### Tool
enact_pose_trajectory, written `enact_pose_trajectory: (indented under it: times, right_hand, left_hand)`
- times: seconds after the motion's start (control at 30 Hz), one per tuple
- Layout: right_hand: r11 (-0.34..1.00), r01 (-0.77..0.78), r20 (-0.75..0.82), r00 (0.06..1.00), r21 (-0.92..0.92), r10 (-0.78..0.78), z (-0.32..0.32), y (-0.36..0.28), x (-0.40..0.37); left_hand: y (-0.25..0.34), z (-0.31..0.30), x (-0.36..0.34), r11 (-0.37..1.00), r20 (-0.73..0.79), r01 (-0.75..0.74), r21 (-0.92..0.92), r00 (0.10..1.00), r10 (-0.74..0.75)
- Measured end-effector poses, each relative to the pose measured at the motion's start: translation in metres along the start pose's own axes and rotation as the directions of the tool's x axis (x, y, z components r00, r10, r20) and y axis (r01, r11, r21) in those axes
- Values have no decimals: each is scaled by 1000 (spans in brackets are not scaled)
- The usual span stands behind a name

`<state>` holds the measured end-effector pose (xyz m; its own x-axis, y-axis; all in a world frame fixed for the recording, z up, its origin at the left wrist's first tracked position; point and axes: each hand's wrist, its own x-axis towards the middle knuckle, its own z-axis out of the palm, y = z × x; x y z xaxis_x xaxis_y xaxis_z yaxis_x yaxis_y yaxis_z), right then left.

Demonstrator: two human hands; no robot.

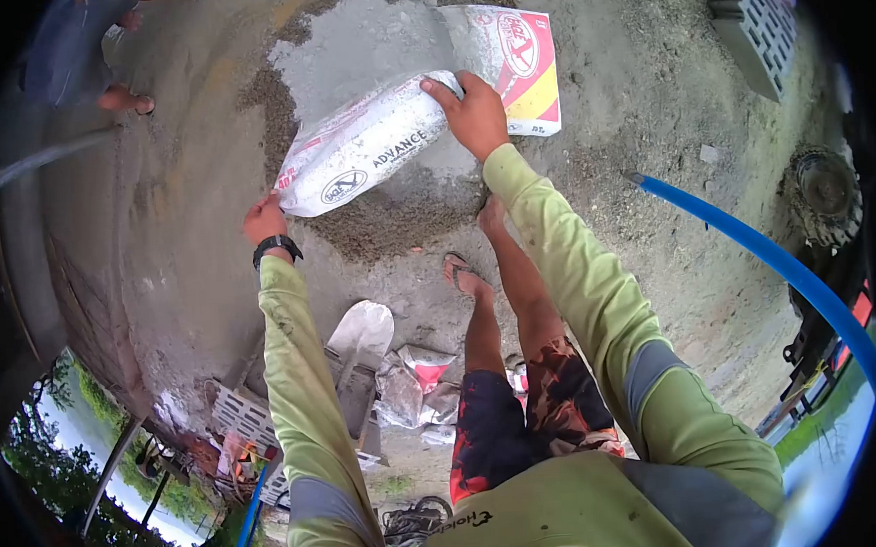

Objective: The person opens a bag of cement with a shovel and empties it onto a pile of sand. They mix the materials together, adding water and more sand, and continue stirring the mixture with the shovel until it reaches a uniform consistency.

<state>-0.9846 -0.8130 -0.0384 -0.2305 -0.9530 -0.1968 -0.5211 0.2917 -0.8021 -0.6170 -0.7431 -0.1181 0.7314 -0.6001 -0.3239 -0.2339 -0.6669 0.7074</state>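
A white cement bag [367,148] with "ADVANCE" printed on its side is stretched between my two hands, low over the ground. My left hand [265,218], below a black wristwatch, pinches its near left corner. My right hand [474,113] grips the bag's upper right end, thumb and fingers closed on the edge. Just beyond that hand lies a bag section [519,71] with red and yellow print. Light grey cement powder [352,40] spreads behind the bag, and darker gravelly mix [376,222] rings it.
My sandalled foot [461,272] stands near the mix. A shovel [362,332] and crumpled bags [409,389] lie behind, beside hollow blocks [242,417]. More hollow blocks [758,44] are stacked at upper right, above a blue pipe [754,252]. Another person's leg [122,100] shows at upper left.
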Motion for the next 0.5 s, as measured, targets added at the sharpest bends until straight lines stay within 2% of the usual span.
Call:
enact_pose_trajectory:
  times: [0.03, 0.1, 0.13, 0.17, 0.23, 0.27, 0.3, 0.33, 0.37, 0.4, 0.43, 0.47, 0.5]
  right_hand:
    - [1000, 10, -8, 1000, -1, -10, -6, -7, -12]
    - [985, 175, -128, 976, -11, -175, -23, -22, -32]
    - [980, 177, -174, 966, -93, -191, -17, -19, -38]
    - [980, 174, -155, 970, -93, -187, -16, -15, -53]
    - [993, 113, -188, 976, 22, -107, -27, -18, -50]
    - [980, 197, -260, 945, -31, -199, -37, -21, -59]
    - [983, 179, -233, 955, -41, -184, -38, -12, -76]
    - [997, 68, -156, 985, -42, -74, -41, -3, -80]
    - [999, -17, -103, 995, -45, 12, -44, -1, -68]
    - [974, 194, -305, 926, -119, -222, -48, -3, -73]
    - [970, 211, -293, 926, -125, -239, -51, -5, -66]
    - [990, 88, -178, 978, -110, -106, -50, -2, -74]
    - [994, -32, -70, 997, -109, 24, -47, -1, -79]
  left_hand:
    - [3, -11, -7, 1000, 1, -6, -11, 1000, 6]
    - [17, -23, -14, 998, -59, -28, -50, 998, 26]
    - [8, -27, -11, 977, -8, -44, 210, 999, 47]
    - [1, -28, -10, 990, 48, -1, 144, 999, -6]
    - [21, -38, -27, 990, -7, -108, -90, 994, 108]
    - [26, -34, -36, 991, 4, -100, -92, 995, 101]
    - [17, -39, -46, 996, 66, -70, -48, 995, 73]
    - [15, -40, -55, 998, 121, -56, -22, 991, 58]
    - [19, -39, -61, 997, 112, -66, -50, 991, 71]
    - [20, -38, -69, 982, 68, -179, -67, 981, 184]
    - [11, -45, -80, 963, 18, -264, -58, 964, 265]
    - [-16, -44, -70, 965, 163, -231, 125, 964, 210]
    - [-12, -45, -85, 982, 132, -172, 80, 978, 160]
